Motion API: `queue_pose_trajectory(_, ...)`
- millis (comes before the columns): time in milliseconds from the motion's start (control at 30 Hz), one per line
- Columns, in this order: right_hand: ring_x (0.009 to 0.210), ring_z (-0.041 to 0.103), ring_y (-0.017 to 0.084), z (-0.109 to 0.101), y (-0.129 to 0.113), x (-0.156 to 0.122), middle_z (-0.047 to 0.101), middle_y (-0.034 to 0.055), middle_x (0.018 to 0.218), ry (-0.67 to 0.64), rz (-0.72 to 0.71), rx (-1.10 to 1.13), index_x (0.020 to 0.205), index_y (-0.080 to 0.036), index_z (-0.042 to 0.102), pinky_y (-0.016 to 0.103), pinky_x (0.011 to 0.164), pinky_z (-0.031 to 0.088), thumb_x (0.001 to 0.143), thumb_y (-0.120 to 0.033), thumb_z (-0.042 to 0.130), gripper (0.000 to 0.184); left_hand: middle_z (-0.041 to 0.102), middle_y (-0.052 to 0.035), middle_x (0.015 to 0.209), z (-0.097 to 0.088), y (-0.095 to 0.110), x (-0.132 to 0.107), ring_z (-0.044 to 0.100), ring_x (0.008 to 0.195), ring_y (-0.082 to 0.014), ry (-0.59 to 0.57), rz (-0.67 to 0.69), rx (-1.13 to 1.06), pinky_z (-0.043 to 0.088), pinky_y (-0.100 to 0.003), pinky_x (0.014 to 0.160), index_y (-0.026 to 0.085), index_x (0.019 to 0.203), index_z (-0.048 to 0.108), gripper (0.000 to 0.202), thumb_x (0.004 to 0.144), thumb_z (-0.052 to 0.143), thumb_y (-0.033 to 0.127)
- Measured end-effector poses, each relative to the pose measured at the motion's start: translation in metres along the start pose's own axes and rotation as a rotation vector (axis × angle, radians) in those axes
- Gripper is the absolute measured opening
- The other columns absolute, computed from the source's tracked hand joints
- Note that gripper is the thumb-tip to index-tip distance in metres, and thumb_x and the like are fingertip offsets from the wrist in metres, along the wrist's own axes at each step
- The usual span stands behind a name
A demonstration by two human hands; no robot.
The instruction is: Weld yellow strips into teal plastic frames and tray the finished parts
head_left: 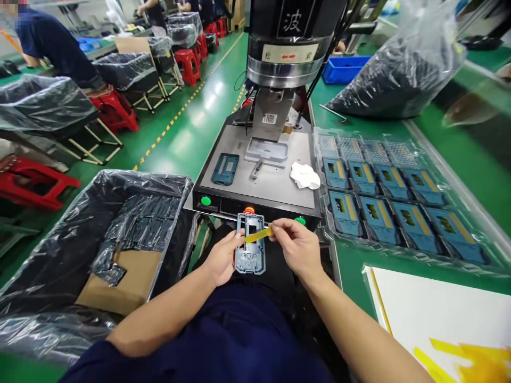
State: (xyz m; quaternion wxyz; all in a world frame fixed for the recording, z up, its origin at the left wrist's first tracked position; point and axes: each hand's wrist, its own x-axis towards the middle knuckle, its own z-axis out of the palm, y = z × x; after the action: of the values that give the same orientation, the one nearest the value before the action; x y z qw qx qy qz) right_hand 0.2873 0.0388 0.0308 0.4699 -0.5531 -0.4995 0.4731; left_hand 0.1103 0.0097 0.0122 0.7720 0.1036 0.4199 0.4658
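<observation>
A: What occupies the left foreground?
B: A bin (43, 266) lined with black plastic, containing dark pieces (147, 218) and cardboard (123, 282).
A: And the left hand (221, 258)?
B: Fingers and thumb grip the left edge of a blue-grey housing (250, 260), held just in front of a metal plate (275, 186).
A: The right hand (301, 247)?
B: Thumb and fingertips pinch one end of a yellow strip (258, 235), slanting across the housing; whether the strip touches it cannot be told.
A: Farther right?
B: A clear tray (350, 149) with two rows of four blue-grey cases (373, 210); nearer, a white board (431, 298) bearing yellow pieces (483, 361).
</observation>
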Motion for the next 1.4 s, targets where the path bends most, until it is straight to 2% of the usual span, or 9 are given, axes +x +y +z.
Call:
queue_pose_trajectory(200, 0.066, 0.068, 0.017, 0.006, 0.019, -0.001, 0.071, 0.0037, 0.081, 0.089, 0.191, 0.275, 0.087, -0.018, 0.07, 0.037, 0.072, 0.059, 0.06, -0.049, 0.085, 0.045, 0.069, -0.0055, 0.092, 0.002, 0.001, 0.0, 0.064, 0.075, -0.0145, 0.007, 0.02, -0.02, 0.053, -0.028, 0.07, 0.015, 0.109, 0.062, 0.034, 0.079, 0.075, 0.028)
queue_pose_trajectory(400, 0.063, 0.067, 0.018, 0.006, 0.023, -0.013, 0.07, 0.0028, 0.069, 0.067, 0.196, 0.221, 0.085, -0.017, 0.072, 0.033, 0.069, 0.057, 0.062, -0.047, 0.085, 0.04, 0.068, -0.0039, 0.087, 0.007, 0.002, 0.003, 0.064, 0.075, -0.015, 0.109, 0.081, 0.028, 0.053, -0.03, 0.072, 0.015, 0.106, 0.063, 0.052, 0.062, 0.088, 0.027)
queue_pose_trajectory(567, 0.07, 0.07, 0.02, 0.001, 0.031, -0.017, 0.074, 0.0059, 0.08, -0.021, 0.169, 0.133, 0.096, -0.017, 0.072, 0.036, 0.075, 0.059, 0.067, -0.048, 0.082, 0.044, 0.068, -0.0025, 0.084, 0.007, 0.005, 0.003, 0.065, 0.075, -0.0142, 0.148, 0.109, 0.087, 0.053, -0.03, 0.076, 0.013, 0.097, 0.064, 0.053, 0.052, 0.092, 0.021)
queue_pose_trajectory(667, 0.073, 0.071, 0.02, -0.006, 0.03, -0.017, 0.075, 0.007, 0.091, -0.134, 0.007, -0.017, 0.103, -0.018, 0.072, 0.035, 0.074, 0.06, 0.076, -0.045, 0.075, 0.038, 0.066, -0.0003, 0.074, 0.005, 0.008, 0.005, 0.062, 0.066, -0.0125, 0.198, 0.104, 0.107, 0.052, -0.029, 0.069, 0.013, 0.091, 0.063, 0.047, 0.053, 0.09, 0.019)
queue_pose_trajectory(767, 0.078, 0.072, 0.018, -0.013, 0.023, -0.018, 0.075, 0.0059, 0.097, -0.185, -0.337, -0.285, 0.102, -0.021, 0.073, 0.032, 0.075, 0.059, 0.087, -0.036, 0.066, 0.022, 0.065, 0.0001, 0.071, 0.002, 0.012, 0.007, 0.061, 0.062, -0.0127, 0.209, 0.076, 0.106, 0.051, -0.027, 0.064, 0.013, 0.093, 0.063, 0.044, 0.057, 0.087, 0.016)
queue_pose_trajectory(900, 0.077, 0.071, 0.014, -0.013, 0.012, -0.021, 0.075, 0.0033, 0.088, -0.071, -0.786, -0.576, 0.099, -0.021, 0.072, 0.024, 0.074, 0.057, 0.091, -0.021, 0.062, 0.013, 0.066, -0.0028, 0.075, 0.002, 0.015, 0.007, 0.062, 0.065, -0.0138, 0.173, 0.043, 0.054, 0.052, -0.028, 0.066, 0.012, 0.1, 0.064, 0.03, 0.076, 0.077, 0.025)
queue_pose_trajectory(1067, 0.065, 0.065, 0.013, -0.002, 0.009, -0.024, 0.072, 0.0033, 0.078, 0.044, -1.104, -0.768, 0.108, -0.018, 0.068, 0.024, 0.064, 0.052, 0.087, -0.014, 0.064, 0.021, 0.07, -0.0103, 0.084, 0.005, 0.005, 0.007, 0.065, 0.07, -0.017, 0.099, -0.009, -0.009, 0.054, -0.032, 0.072, 0.01, 0.1, 0.065, 0.034, 0.095, 0.051, 0.041)
queue_pose_trajectory(1233, 0.07, 0.064, 0.015, 0.007, 0.012, -0.022, 0.069, 0.0039, 0.077, -0.08, -1.257, -0.827, 0.119, -0.014, 0.061, 0.029, 0.065, 0.049, 0.089, -0.012, 0.059, 0.03, 0.07, -0.0095, 0.086, 0.005, -0.006, 0.006, 0.064, 0.07, -0.0161, -0.023, -0.03, -0.052, 0.053, -0.031, 0.076, 0.012, 0.1, 0.067, 0.034, 0.097, 0.045, 0.038)
queue_pose_trajectory(1400, 0.076, 0.064, 0.016, 0.012, 0.015, -0.02, 0.069, 0.0056, 0.081, -0.191, -1.202, -0.93, 0.114, -0.015, 0.066, 0.029, 0.071, 0.05, 0.092, -0.013, 0.055, 0.025, 0.07, -0.01, 0.089, 0.005, -0.005, 0.006, 0.064, 0.073, -0.0174, -0.041, -0.021, -0.055, 0.051, -0.03, 0.07, 0.012, 0.103, 0.067, 0.031, 0.097, 0.046, 0.034)
